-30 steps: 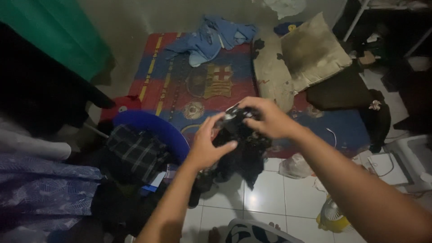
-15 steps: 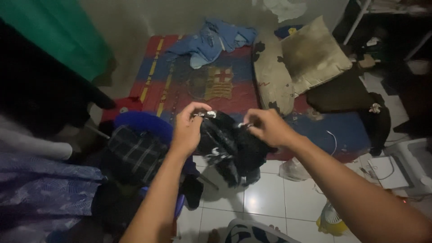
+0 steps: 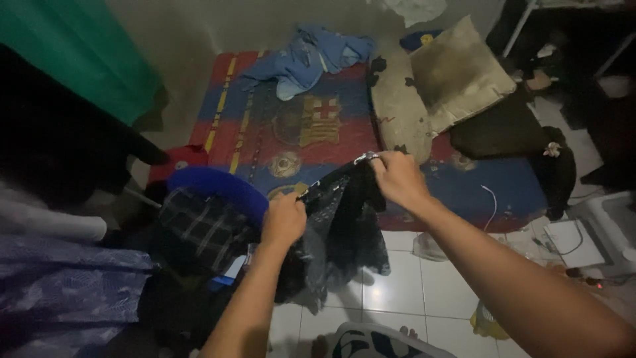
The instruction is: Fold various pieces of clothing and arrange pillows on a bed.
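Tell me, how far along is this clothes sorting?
Early, by the look of it. No finished stack of clothes shows anywhere. In hand: the left hand and right hand each grip the top edge of a dark garment, which hangs open between them. Left: a plaid garment still heaped in the blue basket, and blue clothes lying crumpled on the mattress.

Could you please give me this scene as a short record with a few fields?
Setting: tiled floor beside a low mattress with a red and blue cover
Left hand: grips one top corner of a dark garment
Right hand: grips the other top corner, held higher
Garment: hangs spread between the hands, above the floor
Left of hands: blue basket holding a plaid cloth
On mattress: blue clothes, two stained pillows
Light: dim
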